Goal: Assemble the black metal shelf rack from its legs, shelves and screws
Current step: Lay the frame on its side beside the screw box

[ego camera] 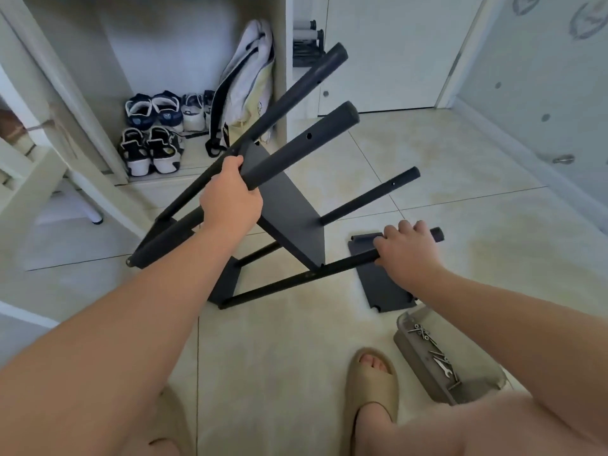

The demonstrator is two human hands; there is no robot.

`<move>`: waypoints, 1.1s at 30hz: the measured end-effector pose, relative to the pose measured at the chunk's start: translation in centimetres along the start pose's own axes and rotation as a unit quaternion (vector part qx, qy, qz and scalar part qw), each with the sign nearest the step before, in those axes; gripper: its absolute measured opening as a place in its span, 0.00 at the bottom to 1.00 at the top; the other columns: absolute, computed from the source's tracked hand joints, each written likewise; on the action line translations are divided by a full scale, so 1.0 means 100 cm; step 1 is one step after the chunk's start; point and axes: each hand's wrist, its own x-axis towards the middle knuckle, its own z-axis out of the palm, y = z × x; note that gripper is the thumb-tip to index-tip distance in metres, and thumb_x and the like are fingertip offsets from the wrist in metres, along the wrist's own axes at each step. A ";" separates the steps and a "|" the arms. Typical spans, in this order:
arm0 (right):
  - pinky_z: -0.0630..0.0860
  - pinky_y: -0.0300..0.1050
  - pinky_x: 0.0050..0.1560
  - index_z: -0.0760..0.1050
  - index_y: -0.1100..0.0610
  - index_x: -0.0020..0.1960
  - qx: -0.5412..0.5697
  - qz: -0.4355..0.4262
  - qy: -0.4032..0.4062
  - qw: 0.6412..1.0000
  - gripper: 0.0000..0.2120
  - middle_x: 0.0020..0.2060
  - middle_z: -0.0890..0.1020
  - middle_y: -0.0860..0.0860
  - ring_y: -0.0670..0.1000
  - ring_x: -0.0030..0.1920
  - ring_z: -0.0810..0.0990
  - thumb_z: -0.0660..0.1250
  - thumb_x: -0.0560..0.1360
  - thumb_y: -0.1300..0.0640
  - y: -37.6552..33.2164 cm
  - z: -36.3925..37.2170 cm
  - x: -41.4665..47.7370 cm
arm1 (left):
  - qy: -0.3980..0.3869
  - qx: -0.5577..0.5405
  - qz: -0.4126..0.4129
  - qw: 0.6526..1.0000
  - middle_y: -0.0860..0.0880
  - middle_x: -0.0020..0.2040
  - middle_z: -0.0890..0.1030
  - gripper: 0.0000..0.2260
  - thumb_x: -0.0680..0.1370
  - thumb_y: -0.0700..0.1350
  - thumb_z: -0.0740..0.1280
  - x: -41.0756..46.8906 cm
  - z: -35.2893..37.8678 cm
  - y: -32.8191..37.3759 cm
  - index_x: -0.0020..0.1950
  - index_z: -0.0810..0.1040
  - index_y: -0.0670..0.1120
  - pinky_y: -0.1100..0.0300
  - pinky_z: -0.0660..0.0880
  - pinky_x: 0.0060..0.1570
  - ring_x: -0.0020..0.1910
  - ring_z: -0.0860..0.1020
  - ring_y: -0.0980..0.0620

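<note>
A partly built black metal shelf rack with four round tube legs lies tipped on its side on the pale tiled floor, its leg ends pointing up and away from the person. The left hand has its fingers wrapped round one upper leg of the rack, and the right hand has its fingers curled over the lowest leg near its free end. Just beside the rack, under the right hand, a loose flat black shelf panel lies on the floor. Near the rack, by that panel, a grey plastic tray holds silver screws and a small flat wrench. Behind the rack, an open white cupboard holds sports shoes and a white cloth bag; a small mark on the bag is too blurred to read.
</note>
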 end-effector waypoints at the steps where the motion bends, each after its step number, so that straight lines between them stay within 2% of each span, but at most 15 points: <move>1: 0.67 0.50 0.54 0.75 0.51 0.61 -0.001 -0.013 -0.008 1.000 0.11 0.55 0.77 0.50 0.56 0.56 0.74 0.62 0.82 0.48 -0.002 0.008 0.005 | -0.002 0.021 0.007 1.000 0.45 0.59 0.80 0.22 0.80 0.42 0.66 0.002 0.006 0.002 0.73 0.68 0.48 0.44 0.74 0.61 0.59 0.77 0.42; 5: 0.70 0.48 0.53 0.76 0.52 0.60 0.003 -0.054 -0.039 0.998 0.09 0.55 0.78 0.51 0.55 0.57 0.75 0.63 0.82 0.52 -0.021 0.040 0.025 | -0.028 0.102 0.031 0.994 0.44 0.58 0.80 0.23 0.79 0.41 0.65 0.012 0.028 0.002 0.74 0.66 0.48 0.42 0.73 0.61 0.60 0.77 0.40; 7: 0.65 0.47 0.47 0.76 0.53 0.58 0.002 -0.079 -0.047 0.996 0.08 0.52 0.77 0.50 0.54 0.54 0.73 0.63 0.82 0.53 -0.033 0.056 0.033 | -0.031 0.132 0.042 0.990 0.44 0.58 0.80 0.23 0.79 0.41 0.65 0.018 0.039 0.000 0.74 0.66 0.48 0.43 0.72 0.60 0.60 0.76 0.40; 9: 0.61 0.47 0.46 0.76 0.52 0.57 0.001 -0.093 -0.049 0.995 0.07 0.49 0.77 0.49 0.53 0.51 0.71 0.64 0.81 0.52 -0.046 0.071 0.040 | -0.030 0.160 0.050 0.985 0.45 0.59 0.80 0.23 0.78 0.41 0.65 0.023 0.050 -0.003 0.73 0.66 0.48 0.44 0.72 0.60 0.61 0.76 0.40; 13: 0.62 0.46 0.44 0.76 0.51 0.56 0.056 -0.056 -0.084 0.993 0.05 0.49 0.77 0.48 0.53 0.50 0.72 0.64 0.82 0.54 -0.077 0.107 0.051 | -0.042 0.209 0.066 0.975 0.45 0.55 0.79 0.25 0.77 0.42 0.68 0.025 0.077 -0.009 0.72 0.67 0.49 0.47 0.68 0.56 0.59 0.76 0.40; 15: 0.63 0.46 0.43 0.76 0.50 0.57 0.085 -0.051 -0.099 0.990 0.05 0.50 0.77 0.47 0.52 0.51 0.73 0.64 0.82 0.54 -0.096 0.127 0.057 | -0.047 0.240 0.082 0.966 0.48 0.47 0.76 0.24 0.76 0.43 0.69 0.022 0.092 -0.017 0.71 0.67 0.49 0.51 0.63 0.51 0.54 0.75 0.42; 17: 0.64 0.45 0.41 0.76 0.50 0.57 0.110 -0.053 -0.112 0.986 0.06 0.50 0.77 0.47 0.52 0.49 0.74 0.64 0.81 0.54 -0.115 0.145 0.063 | -0.054 0.269 0.092 0.957 0.49 0.44 0.72 0.23 0.76 0.43 0.68 0.024 0.104 -0.025 0.70 0.66 0.49 0.52 0.59 0.49 0.48 0.73 0.45; 20: 0.62 0.46 0.38 0.76 0.51 0.57 0.139 -0.045 -0.113 0.983 0.06 0.49 0.76 0.48 0.51 0.45 0.72 0.65 0.81 0.53 -0.139 0.165 0.074 | -0.056 0.301 0.093 0.947 0.49 0.43 0.72 0.24 0.76 0.42 0.68 0.031 0.115 -0.039 0.70 0.66 0.49 0.53 0.58 0.48 0.44 0.68 0.47; 27: 0.65 0.47 0.40 0.75 0.52 0.58 0.207 -0.049 -0.114 0.970 0.10 0.50 0.76 0.49 0.54 0.50 0.76 0.62 0.83 0.47 -0.186 0.194 0.101 | -0.069 0.327 0.094 0.938 0.48 0.43 0.72 0.22 0.75 0.41 0.69 0.038 0.128 -0.072 0.67 0.66 0.48 0.52 0.59 0.49 0.43 0.68 0.46; 33: 0.61 0.47 0.33 0.75 0.55 0.59 0.274 -0.054 -0.140 0.950 0.10 0.51 0.75 0.51 0.55 0.49 0.77 0.61 0.84 0.50 -0.222 0.211 0.102 | -0.088 0.354 0.088 0.927 0.48 0.44 0.73 0.22 0.75 0.42 0.70 0.034 0.140 -0.096 0.66 0.66 0.47 0.53 0.59 0.49 0.44 0.69 0.46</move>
